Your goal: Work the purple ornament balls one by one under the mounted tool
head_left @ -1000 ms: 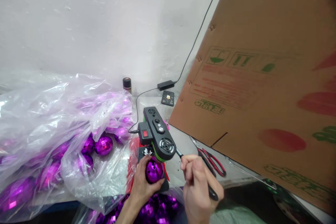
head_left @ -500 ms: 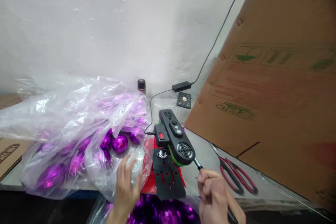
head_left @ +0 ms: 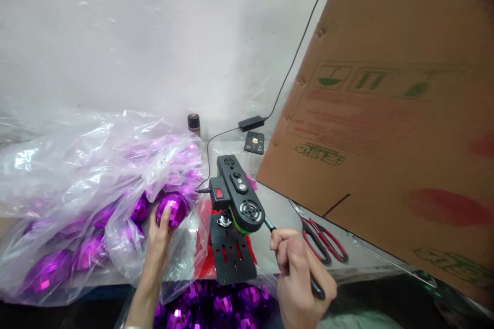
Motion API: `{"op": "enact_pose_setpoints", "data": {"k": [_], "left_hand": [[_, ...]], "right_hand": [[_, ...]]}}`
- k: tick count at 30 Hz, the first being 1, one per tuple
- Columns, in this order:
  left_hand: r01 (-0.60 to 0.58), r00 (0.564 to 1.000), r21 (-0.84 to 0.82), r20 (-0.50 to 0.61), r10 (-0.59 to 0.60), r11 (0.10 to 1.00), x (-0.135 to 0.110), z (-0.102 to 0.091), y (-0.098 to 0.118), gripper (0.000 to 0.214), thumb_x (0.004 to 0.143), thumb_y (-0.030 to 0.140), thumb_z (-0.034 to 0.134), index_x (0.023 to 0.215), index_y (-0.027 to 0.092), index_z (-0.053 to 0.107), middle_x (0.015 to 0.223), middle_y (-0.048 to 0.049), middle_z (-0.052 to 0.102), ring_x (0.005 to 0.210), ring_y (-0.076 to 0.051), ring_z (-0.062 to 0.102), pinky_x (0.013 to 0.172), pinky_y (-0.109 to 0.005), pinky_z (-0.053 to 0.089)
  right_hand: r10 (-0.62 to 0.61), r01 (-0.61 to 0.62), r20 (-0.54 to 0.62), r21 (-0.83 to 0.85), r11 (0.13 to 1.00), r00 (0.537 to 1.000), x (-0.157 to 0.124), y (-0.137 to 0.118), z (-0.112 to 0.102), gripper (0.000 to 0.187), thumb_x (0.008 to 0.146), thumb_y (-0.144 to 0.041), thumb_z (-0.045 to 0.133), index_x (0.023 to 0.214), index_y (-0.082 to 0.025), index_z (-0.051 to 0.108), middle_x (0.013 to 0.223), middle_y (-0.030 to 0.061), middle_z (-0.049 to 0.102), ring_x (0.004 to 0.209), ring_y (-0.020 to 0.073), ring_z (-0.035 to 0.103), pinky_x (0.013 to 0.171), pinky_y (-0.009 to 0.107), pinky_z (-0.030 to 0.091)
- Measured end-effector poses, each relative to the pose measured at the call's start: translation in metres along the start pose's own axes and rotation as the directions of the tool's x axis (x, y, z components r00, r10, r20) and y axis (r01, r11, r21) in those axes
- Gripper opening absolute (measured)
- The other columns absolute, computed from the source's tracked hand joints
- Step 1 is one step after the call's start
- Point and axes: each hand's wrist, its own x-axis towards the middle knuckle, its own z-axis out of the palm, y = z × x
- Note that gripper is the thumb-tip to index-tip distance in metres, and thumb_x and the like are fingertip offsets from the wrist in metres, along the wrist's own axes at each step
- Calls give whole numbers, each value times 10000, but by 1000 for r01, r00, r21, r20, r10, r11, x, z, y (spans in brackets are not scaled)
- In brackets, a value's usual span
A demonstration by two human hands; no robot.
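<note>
My left hand (head_left: 158,239) is at the opening of a clear plastic bag (head_left: 119,231), its fingers closed round a shiny purple faceted ball (head_left: 174,211). More purple balls lie inside the bag around it. In my right hand (head_left: 299,270) is a black-handled tool with a slim metal shaft (head_left: 269,223); its tip is hidden at the near end of a black device (head_left: 241,193). This device has round vents, a red switch and a green lower edge, and stands on a slotted black plate (head_left: 233,262).
A big cardboard box (head_left: 386,139) leans over the right side. Red-handled scissors (head_left: 326,239) lie beside it. Behind stand a small dark-capped bottle (head_left: 194,123), a black power adapter (head_left: 251,123) with a cable, and a black phone-like slab (head_left: 254,143). More purple balls (head_left: 216,303) sit below the table edge.
My left hand has moved from open beside the bag to closed round a purple ball. My right hand still holds the tool at the device. The whole view has shifted slightly.
</note>
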Motion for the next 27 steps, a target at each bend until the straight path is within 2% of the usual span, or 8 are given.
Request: {"op": "enact_pose_setpoints", "data": {"k": [3,6,10,13,18,21,24,27], "left_hand": [[196,979,-338,123,-163,921,-45,10,-23,740,800,746,772,1283,197,660,1207,-133,786,1038,-296,788,880,-400,665],[267,957,-286,193,-217,921,-77,22,-53,827,739,785,798,1286,183,650,1156,-139,802,1032,-324,796,874,-414,665],[42,983,-35,183,-35,999,-85,31,-85,842,777,735,785,1385,202,547,1301,-160,756,1221,-339,741,1049,-459,602],[-147,962,155,252,105,977,-83,33,-96,831,770,651,826,1405,196,542,1401,-185,707,1326,-375,682,1127,-522,554],[-455,867,328,373,330,828,-88,36,-104,766,812,478,825,1459,194,532,1463,-204,673,1385,-425,634,1154,-644,518],[-595,792,350,406,455,724,-90,37,-109,746,838,399,796,1481,175,493,1445,-222,678,1349,-425,663,1103,-641,565],[-693,709,338,481,517,636,-88,34,-108,736,830,335,795,1482,183,490,1434,-208,685,1335,-412,676,1077,-612,591],[-697,695,334,530,485,635,-86,36,-96,742,818,318,791,1485,187,495,1433,-202,679,1336,-403,672,1080,-608,587]], "right_hand": [[7,-7,5,-8,1000,1000,8,-7,4,480,1090,-224,523,616,-201,446,586,-33,458,605,115,542,562,251,375],[-20,20,14,-6,1000,1000,11,-9,7,463,1086,-200,520,628,-203,449,590,-37,448,615,117,550,585,255,400],[-28,28,46,-12,1000,999,11,-12,6,456,1089,-185,496,635,-202,451,596,-34,452,611,114,542,566,251,387],[-39,40,60,-13,999,997,11,-12,4,449,1092,-166,473,645,-204,454,597,-33,450,604,111,530,557,249,383],[-49,49,77,-1,999,996,7,-9,1,428,1085,-137,460,662,-205,463,603,-36,450,605,112,532,562,247,395],[-40,41,74,-13,999,996,6,-7,-1,431,1083,-144,464,657,-206,470,601,-31,454,599,118,537,550,253,392],[-45,46,81,-14,999,996,5,-8,-2,424,1085,-142,460,667,-204,473,606,-29,461,601,115,542,550,253,395],[-48,51,94,-24,998,994,5,-8,-3,422,1089,-142,453,672,-202,479,613,-27,475,587,109,540,540,252,389]]}}
